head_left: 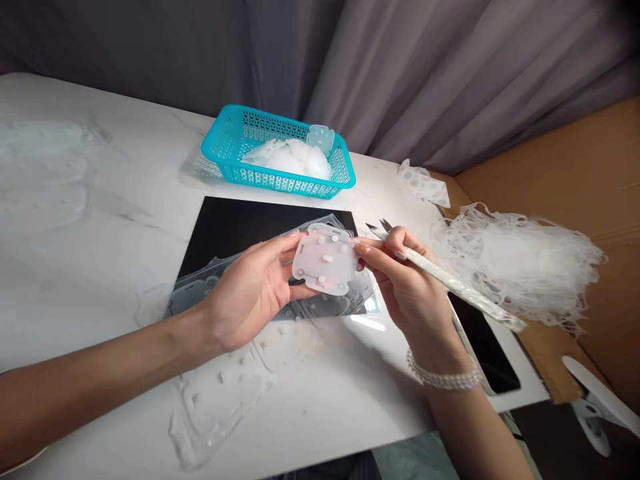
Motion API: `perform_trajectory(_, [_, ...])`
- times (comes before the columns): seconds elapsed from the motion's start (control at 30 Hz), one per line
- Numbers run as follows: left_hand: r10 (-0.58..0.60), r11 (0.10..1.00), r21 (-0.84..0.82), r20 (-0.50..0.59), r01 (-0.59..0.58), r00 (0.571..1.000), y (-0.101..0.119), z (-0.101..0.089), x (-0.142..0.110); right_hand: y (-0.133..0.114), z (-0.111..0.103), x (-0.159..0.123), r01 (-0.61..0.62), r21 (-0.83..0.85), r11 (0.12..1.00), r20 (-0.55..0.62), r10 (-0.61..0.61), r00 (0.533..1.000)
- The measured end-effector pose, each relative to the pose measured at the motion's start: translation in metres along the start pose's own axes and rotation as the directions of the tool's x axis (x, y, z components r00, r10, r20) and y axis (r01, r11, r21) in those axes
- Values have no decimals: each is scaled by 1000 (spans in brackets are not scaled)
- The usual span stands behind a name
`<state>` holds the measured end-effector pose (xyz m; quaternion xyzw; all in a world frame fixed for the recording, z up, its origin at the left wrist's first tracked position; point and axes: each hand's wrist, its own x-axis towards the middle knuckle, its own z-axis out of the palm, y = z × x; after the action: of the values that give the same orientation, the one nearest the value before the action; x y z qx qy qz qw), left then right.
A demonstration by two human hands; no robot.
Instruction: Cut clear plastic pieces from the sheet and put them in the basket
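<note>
My left hand [253,287] grips a translucent, milky silicone pad [327,257] by its left side, with fingers behind it. The pad has rounded corners, short raised pegs and small slots, and its face is tilted toward me. My right hand [407,280] pinches the pad's right edge between thumb and finger. Also in the right hand lies a craft knife [460,283] with a pale pearly handle. A dark forked tip [385,225], perhaps tweezers, shows beside its blade. Under the hands, a moulded silicone sheet [195,297] lies on a black mat [235,217].
A blue basket [277,181] behind the mat holds white silicone pieces. More moulded sheets [220,400] lie at the front and far left [45,173]. A heap of stringy silicone scraps [530,267] sits at right, near a dark-screened phone [487,347] and cardboard [565,160].
</note>
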<state>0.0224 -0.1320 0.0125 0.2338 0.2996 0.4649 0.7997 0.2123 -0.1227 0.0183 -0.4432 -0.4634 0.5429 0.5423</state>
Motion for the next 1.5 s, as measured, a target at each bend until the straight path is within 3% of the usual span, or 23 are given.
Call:
perform_trajectory(0.47, [9,1000,-6,-25,-9,1000,-4,-3,0,1,-2,2,7,-41,999,-7,-7,1000])
perform_trajectory(0.53, [31,1000,-3,-89,-31,996,-5,-5,0,2,-2,1,64,-69,996,-34,-66,997])
perform_trajectory(0.63, [22,999,-39,-199,-30,980,-7,-6,-1,4,3,-4,228,-204,952,-90,-251,964])
perform_trajectory(0.7, [-41,996,-88,-177,26,983,-7,-5,-1,4,8,-11,285,-333,899,37,-289,956])
perform_trajectory(0.8, [-119,985,-129,-58,111,991,-6,-4,-1,1,17,-20,297,-442,846,280,-184,942])
perform_trajectory(0.83, [-130,983,-132,-36,124,991,-5,-4,-1,0,18,-21,293,-456,840,265,-186,946])
perform_trajectory(0.9, [-137,982,-139,-32,131,990,-4,-4,-1,-4,15,-18,303,-431,850,99,-289,952])
perform_trajectory(1.0, [-136,980,-157,-55,126,989,-3,-5,1,-7,0,-3,355,-286,890,-138,-405,904])
perform_trajectory(1.13, [-120,987,-120,-80,110,989,-1,-5,2,-5,-21,14,344,-132,930,-234,-367,901])
perform_trajectory(1.33, [0,988,155,-76,12,997,1,-6,1,0,-31,20,364,-100,926,-336,-376,864])
perform_trajectory(1.43, [190,936,315,-72,-158,979,17,-9,12,1,-35,21,346,-96,933,-363,-357,861])
perform_trajectory(1.5, [437,800,484,-64,-356,897,39,-12,31,0,-37,22,320,-79,944,-367,-326,871])
